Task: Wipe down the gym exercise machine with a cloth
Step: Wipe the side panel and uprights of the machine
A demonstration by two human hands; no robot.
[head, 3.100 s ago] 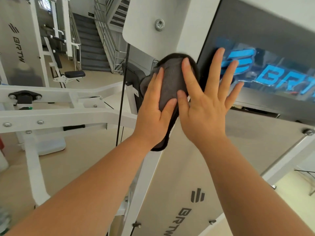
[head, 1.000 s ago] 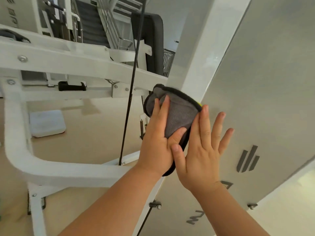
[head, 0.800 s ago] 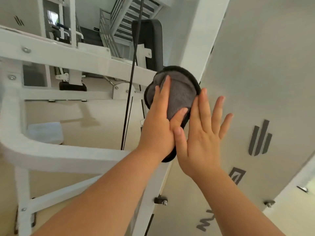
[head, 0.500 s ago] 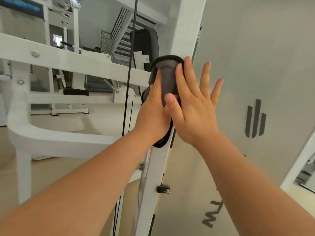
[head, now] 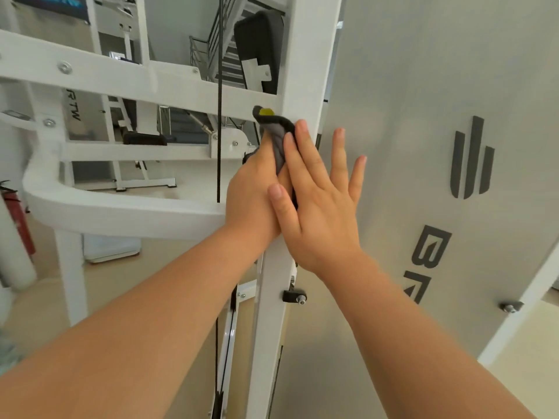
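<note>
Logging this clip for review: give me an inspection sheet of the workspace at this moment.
Surface: white post and grey panel, upright.
Job's things: grey cloth bunched against the post.
Clutter: nothing seen.
Grippers: left hand against cloth, fingers hidden; right hand flat, fingers straight, partly on cloth.
Cables: black cable hangs left of post.
Surroundings: stairs, black pad.

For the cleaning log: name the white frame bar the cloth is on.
The upright post beside the grey panel: the cloth is pressed on its left edge; the crossbars run off leftward.
</note>
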